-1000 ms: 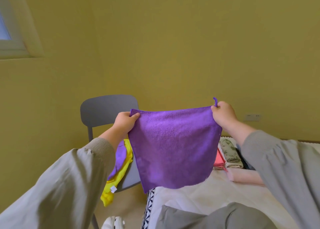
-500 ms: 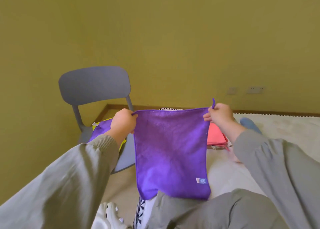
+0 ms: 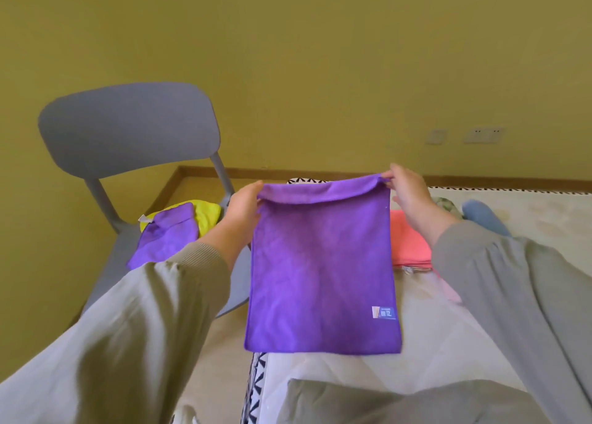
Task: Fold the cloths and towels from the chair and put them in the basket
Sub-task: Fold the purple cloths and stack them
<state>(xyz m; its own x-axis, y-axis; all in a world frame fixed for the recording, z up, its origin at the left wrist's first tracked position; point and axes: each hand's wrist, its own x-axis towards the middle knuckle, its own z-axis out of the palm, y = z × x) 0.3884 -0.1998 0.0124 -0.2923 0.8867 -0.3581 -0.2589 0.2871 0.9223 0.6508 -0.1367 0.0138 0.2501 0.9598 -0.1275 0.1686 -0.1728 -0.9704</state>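
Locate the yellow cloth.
The yellow cloth lies on the grey chair seat at left, partly under a purple cloth, beside the left hand.

Likely a home bedroom: mattress [image 3: 480, 311], chair [image 3: 128, 129], olive walls.

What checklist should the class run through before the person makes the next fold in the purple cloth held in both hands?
1. Left hand grips a top corner of the purple cloth: ok.
2. Right hand grips the other top corner: ok.
3. Cloth hangs flat, side edges straight: ok, though the top edge curls over.
4. Bare bed surface below to lay it on: ok.
5. Basket in sight for putting it away: cannot tell, none in view.
6. Chair emptied: not ok, a second purple cloth and a yellow cloth remain.
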